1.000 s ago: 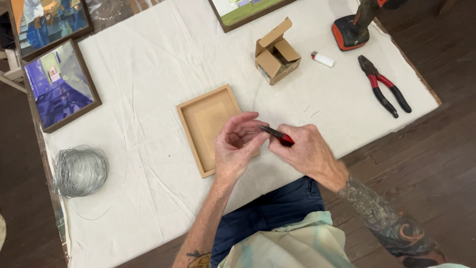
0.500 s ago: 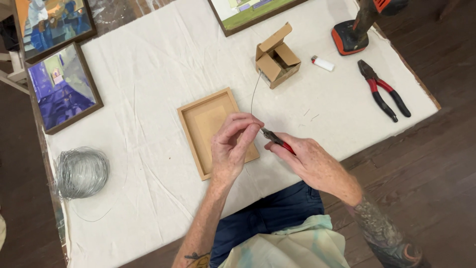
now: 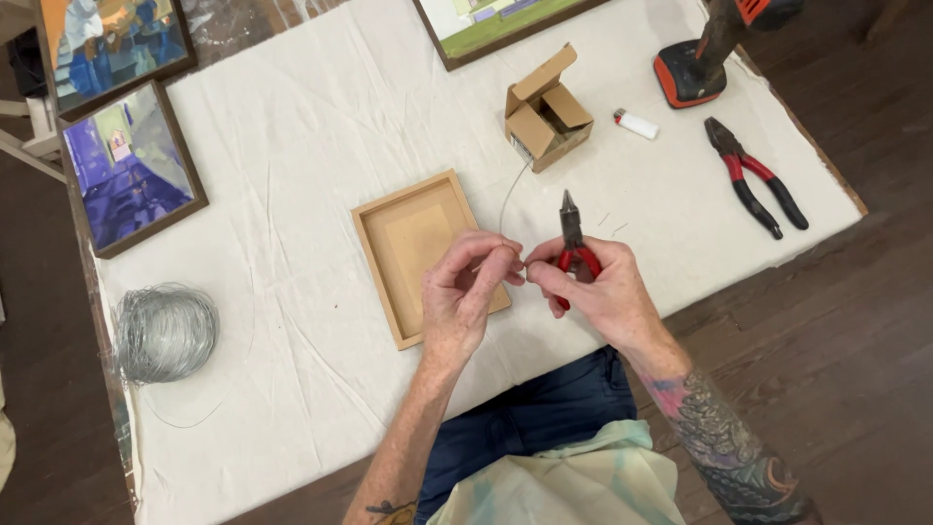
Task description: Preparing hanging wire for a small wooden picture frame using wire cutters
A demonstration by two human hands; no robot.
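My left hand (image 3: 468,292) pinches the near end of a thin wire (image 3: 511,194), its fingertips meeting those of my right hand. That wire curves away toward the small cardboard box. My right hand (image 3: 595,288) holds small red-handled pliers (image 3: 571,233), their jaws pointing away from me. Both hands hover over the right edge of a small wooden frame (image 3: 406,255) that lies face down on the white cloth (image 3: 292,175).
An open cardboard box (image 3: 546,115), a white lighter (image 3: 636,123), larger red-and-black pliers (image 3: 756,177) and an orange-and-black power tool (image 3: 702,53) lie at the far right. A coil of wire (image 3: 163,331) sits at left. Framed paintings (image 3: 130,165) line the far and left edges.
The small pliers have swung from pointing left at the wire to pointing away from me. Both hands have shifted slightly toward me, fingertips now together on the wire.
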